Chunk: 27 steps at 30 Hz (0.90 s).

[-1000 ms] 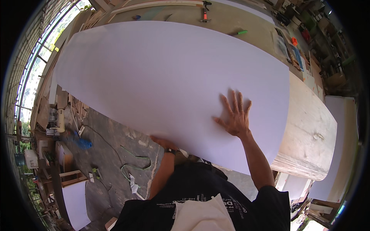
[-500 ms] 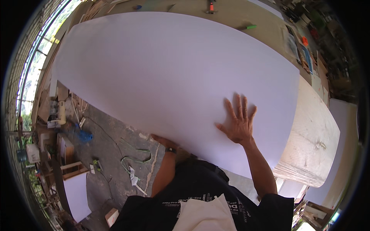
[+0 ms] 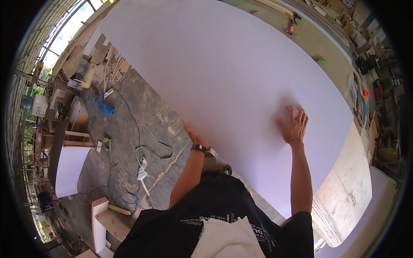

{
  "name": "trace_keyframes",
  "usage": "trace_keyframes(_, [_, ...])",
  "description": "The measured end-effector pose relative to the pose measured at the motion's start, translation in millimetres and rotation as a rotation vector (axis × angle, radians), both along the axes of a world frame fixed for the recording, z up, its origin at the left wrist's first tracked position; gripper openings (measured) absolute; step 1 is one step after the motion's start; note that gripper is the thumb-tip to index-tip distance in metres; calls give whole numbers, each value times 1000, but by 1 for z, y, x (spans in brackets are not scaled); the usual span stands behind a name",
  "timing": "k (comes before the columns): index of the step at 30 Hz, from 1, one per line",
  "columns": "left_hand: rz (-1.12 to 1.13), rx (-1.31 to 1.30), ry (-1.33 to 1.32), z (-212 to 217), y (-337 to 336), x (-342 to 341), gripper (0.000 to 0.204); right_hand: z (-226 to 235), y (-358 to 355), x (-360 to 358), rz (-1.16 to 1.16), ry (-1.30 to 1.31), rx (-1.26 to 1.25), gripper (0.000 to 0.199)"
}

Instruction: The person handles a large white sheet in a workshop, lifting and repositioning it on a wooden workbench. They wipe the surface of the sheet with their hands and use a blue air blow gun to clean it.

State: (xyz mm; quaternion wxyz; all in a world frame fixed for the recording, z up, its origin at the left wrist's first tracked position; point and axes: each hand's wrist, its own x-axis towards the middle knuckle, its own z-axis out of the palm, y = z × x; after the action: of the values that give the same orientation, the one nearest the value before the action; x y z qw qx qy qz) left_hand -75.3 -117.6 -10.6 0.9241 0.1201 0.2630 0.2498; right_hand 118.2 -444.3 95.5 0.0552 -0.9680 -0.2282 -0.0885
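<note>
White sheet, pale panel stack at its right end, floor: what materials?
White sheet: likely laminate or coated board; smooth, uniform, satin-looking face, core not visible.
Pale panel stack: probably plywood, apparently unfinished; wood-toned face with a knot-like mark, thin layered edges.
Floor: looks like bare concrete, worn and matte; grey, blotchy, with a pale crack-like line.

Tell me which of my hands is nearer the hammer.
Right. Your right hand is over the white sheet, short of the hammer beyond its far edge; your left hand is farther away, at the near edge.
</note>
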Motion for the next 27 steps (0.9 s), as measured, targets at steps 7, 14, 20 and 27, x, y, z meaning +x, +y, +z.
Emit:
trace_keyframes(7, [135,5,179,-3,-7,33,82,18,22,93,58,117,-161,78])
trace_keyframes(14, [50,-33,123,-47,-8,39,90,9,38,112,50,122,-214,82])
trace_keyframes(20, [43,22,222,-53,-11,46,92,1,36,120,100,68,-173,87])
trace_keyframes(27, [88,5,202,-62,-7,51,86,-2,33,123,122,58,-134,90])
